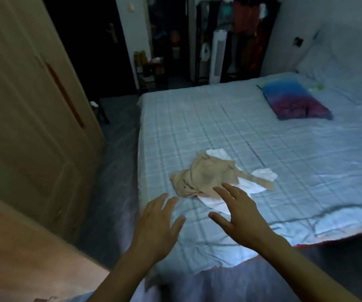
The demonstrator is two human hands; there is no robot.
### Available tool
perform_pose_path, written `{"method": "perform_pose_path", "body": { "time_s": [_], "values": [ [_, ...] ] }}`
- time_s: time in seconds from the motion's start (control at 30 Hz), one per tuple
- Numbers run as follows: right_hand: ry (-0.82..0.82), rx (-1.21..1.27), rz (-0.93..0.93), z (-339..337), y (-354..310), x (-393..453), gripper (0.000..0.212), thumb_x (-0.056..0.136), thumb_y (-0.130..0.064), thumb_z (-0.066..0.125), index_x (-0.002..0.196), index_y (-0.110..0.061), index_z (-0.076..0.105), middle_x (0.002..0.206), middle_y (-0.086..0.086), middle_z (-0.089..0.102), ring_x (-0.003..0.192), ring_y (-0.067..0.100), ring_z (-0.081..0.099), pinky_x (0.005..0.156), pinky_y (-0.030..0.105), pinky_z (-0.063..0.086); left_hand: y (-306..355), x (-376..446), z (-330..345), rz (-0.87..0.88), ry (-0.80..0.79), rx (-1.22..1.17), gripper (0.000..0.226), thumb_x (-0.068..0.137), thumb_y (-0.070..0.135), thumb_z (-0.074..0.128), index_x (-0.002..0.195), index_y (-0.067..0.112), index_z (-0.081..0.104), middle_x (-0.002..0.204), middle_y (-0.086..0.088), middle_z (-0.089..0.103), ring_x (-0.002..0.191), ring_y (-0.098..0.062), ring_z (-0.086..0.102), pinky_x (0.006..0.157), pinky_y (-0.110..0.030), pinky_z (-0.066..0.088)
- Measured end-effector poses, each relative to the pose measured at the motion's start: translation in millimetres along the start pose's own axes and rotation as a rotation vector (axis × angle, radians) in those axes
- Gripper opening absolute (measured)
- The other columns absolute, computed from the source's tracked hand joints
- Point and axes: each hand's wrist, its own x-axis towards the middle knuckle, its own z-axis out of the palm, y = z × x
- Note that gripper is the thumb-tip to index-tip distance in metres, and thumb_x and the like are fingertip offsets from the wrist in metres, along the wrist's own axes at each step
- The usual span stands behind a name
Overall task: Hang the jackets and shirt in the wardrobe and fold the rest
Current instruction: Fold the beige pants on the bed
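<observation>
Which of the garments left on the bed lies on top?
The beige garment lies on top, crumpled over the white garment, whose edges stick out beneath it, nearest the right hand.

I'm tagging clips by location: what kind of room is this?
Most likely a bedroom: a bed under a checked sheet, a pillow on it, a wooden wardrobe beside it, and a rack of hanging clothes behind.

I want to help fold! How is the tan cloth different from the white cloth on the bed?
The tan cloth lies on top; the white cloth lies underneath, poking out around it. The tan cloth is bunched in one crumpled heap; the white cloth spreads flatter and wider. Both lie unfolded on the checked bedsheet, untouched by either hand.
</observation>
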Motion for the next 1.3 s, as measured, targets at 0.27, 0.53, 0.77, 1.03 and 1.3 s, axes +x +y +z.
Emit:
{"method": "perform_pose_path", "body": {
  "time_s": [0.27, 0.53, 0.77, 1.03, 1.3],
  "values": [
    [0.063, -0.061, 0.283, -23, 30, -25, 0.068, 0.094, -0.057, 0.051, 0.152, -0.03, 0.029, 0.162, -0.002, 0.023, 0.148, 0.017, 0.021, 0.119, 0.037, 0.022, 30, 71, 17, 0.266, -0.043, -0.091, 0.049, 0.096, 0.056, 0.045, 0.137, 0.028, 0.047, 0.145, 0.004, 0.044, 0.129, -0.02, 0.044, 0.104, -0.038, 0.039],
    [0.149, 0.011, 0.479, -19, 41, -42, 0.065, 0.095, -0.052, 0.053, 0.152, -0.029, 0.031, 0.16, -0.002, 0.027, 0.147, 0.019, 0.025, 0.119, 0.04, 0.027, 40, 83, 49, 0.36, -0.158, -0.294, 0.046, 0.097, 0.05, 0.051, 0.136, 0.026, 0.05, 0.144, 0.005, 0.047, 0.131, -0.018, 0.044, 0.107, -0.039, 0.04],
    [0.112, 0.098, 0.484, -14, 89, -31, 0.064, 0.095, -0.05, 0.055, 0.151, -0.029, 0.032, 0.159, -0.004, 0.029, 0.145, 0.017, 0.028, 0.117, 0.039, 0.031, 51, 100, 58, 0.284, -0.129, -0.263, 0.044, 0.097, 0.05, 0.052, 0.134, 0.026, 0.052, 0.142, 0.004, 0.049, 0.131, -0.017, 0.045, 0.106, -0.039, 0.041],
    [0.162, 0.156, 0.289, -42, 150, 6, 0.063, 0.096, -0.048, 0.054, 0.151, -0.026, 0.033, 0.159, -0.003, 0.031, 0.147, 0.017, 0.025, 0.119, 0.039, 0.025, 125, 135, 72, 0.135, -0.067, -0.233, 0.043, 0.095, 0.047, 0.056, 0.131, 0.023, 0.054, 0.137, 0.002, 0.051, 0.119, -0.017, 0.051, 0.095, -0.033, 0.045],
    [0.101, 0.182, 0.287, -47, 210, 14, 0.063, 0.096, -0.047, 0.055, 0.15, -0.024, 0.034, 0.158, -0.002, 0.033, 0.145, 0.017, 0.027, 0.117, 0.041, 0.027, 164, 151, 94, 0.084, -0.072, -0.188, 0.039, 0.094, 0.05, 0.054, 0.118, 0.02, 0.059, 0.122, 0.0, 0.059, 0.108, -0.019, 0.056, 0.092, -0.038, 0.048]
  ]
}}
